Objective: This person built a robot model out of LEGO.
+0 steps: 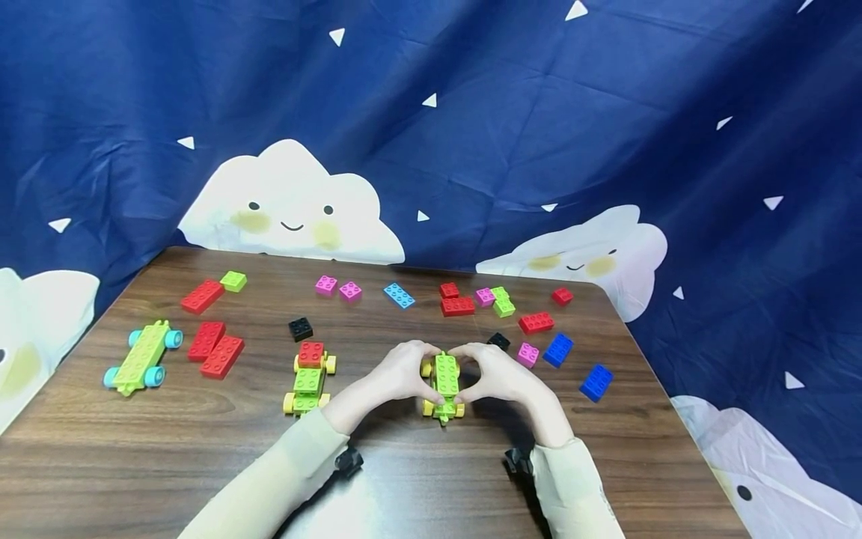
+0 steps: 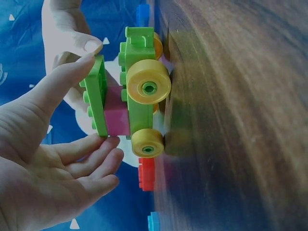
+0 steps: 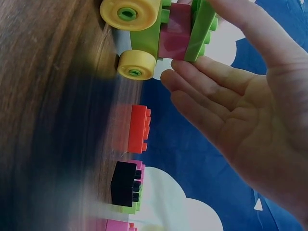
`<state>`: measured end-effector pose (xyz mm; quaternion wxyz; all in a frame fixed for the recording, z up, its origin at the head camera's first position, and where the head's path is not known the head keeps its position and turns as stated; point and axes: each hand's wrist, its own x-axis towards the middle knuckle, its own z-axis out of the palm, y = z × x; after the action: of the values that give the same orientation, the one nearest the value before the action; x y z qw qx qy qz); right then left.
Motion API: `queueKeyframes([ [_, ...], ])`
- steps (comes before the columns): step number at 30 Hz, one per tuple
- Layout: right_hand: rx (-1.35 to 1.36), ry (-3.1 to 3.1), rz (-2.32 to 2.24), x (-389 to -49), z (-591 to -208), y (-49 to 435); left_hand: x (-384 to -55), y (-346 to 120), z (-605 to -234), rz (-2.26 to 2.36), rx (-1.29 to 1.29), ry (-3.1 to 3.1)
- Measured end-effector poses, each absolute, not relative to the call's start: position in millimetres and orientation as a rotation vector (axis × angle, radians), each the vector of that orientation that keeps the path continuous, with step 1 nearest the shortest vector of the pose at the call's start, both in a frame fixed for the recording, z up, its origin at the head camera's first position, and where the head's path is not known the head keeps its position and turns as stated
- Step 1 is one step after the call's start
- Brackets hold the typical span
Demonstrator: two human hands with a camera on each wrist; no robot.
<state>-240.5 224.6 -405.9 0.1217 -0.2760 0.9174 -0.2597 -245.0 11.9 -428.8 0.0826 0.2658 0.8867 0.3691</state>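
In the head view a toy car of building bricks stands on the table between both hands. Its light-green base [image 2: 139, 115] has yellow wheels [image 2: 148, 82]. On the base sits a pink brick [image 2: 117, 110], topped by a flat light-green brick [image 1: 446, 374]. My left hand [image 1: 404, 372] pinches the flat green brick from the left, thumb at the near end and fingertips at the far end. From the right, my right hand [image 1: 497, 374] holds the same brick likewise, thumb and fingers at its two ends.
To the left stands another yellow-wheeled car [image 1: 309, 382] with a red brick on it. Further left is a green base with blue wheels [image 1: 140, 358]. Red bricks [image 1: 222, 356], a black brick [image 1: 300, 329] and blue bricks [image 1: 596, 382] lie around, with several more along the back.
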Motion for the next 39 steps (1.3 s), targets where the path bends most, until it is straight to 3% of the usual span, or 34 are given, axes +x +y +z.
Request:
queueKeyframes([
  [39, -0.804, 2.743, -0.772, -240.0, -396.0, 229.1, -247.2, 12.5, -433.1, 1.119, 0.769, 2.647],
])
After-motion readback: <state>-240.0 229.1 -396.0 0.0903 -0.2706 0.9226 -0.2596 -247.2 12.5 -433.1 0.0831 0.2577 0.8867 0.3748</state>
